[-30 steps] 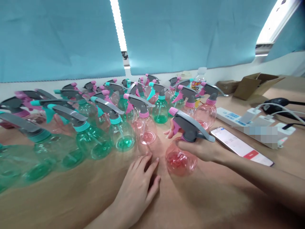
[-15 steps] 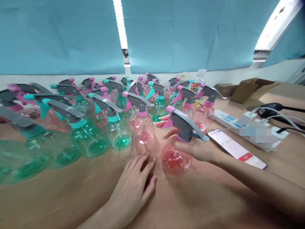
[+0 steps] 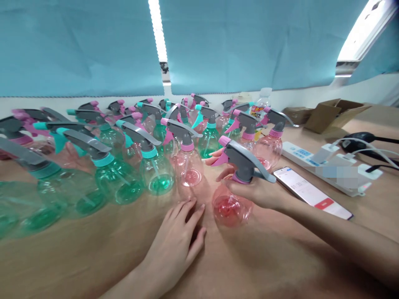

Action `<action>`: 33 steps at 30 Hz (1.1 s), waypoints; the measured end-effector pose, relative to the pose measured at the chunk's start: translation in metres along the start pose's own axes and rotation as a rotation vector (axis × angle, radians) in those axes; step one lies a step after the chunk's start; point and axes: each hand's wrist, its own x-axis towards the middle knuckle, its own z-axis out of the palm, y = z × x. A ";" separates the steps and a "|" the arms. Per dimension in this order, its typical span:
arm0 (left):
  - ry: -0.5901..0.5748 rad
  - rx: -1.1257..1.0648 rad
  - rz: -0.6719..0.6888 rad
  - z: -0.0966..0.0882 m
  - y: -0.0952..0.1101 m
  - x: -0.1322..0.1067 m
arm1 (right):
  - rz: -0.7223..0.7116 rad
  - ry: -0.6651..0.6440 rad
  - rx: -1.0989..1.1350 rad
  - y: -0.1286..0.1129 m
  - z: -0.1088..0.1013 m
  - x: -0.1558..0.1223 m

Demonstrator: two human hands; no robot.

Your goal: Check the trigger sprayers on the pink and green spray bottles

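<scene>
My right hand is wrapped around the neck of a pink spray bottle, one finger stretched out by its pink trigger. This bottle has a grey and pink spray head and stands on the brown tabletop, or just over it; I cannot tell which. Flat on the table to its left lies my left hand, fingers spread and holding nothing. Just beyond the left fingertips stand another pink spray bottle and a green spray bottle with a turquoise collar.
Several more green spray bottles and pink ones crowd the left and back. On the right are a phone with a lit screen, a white power strip with cables, and an open cardboard box. A blue cloth hangs behind.
The view has shifted very slightly. Both hands and the pink spray bottle in the right hand stay practically where they were.
</scene>
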 end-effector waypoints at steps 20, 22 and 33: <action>0.008 -0.017 -0.003 0.000 0.001 0.000 | -0.032 -0.001 -0.013 -0.010 0.000 0.001; 0.004 -0.015 -0.005 0.000 0.001 0.000 | -0.040 -0.001 -0.014 -0.010 0.000 0.002; -0.023 -0.006 0.001 0.000 0.001 0.002 | -0.030 0.004 0.047 -0.009 0.002 0.003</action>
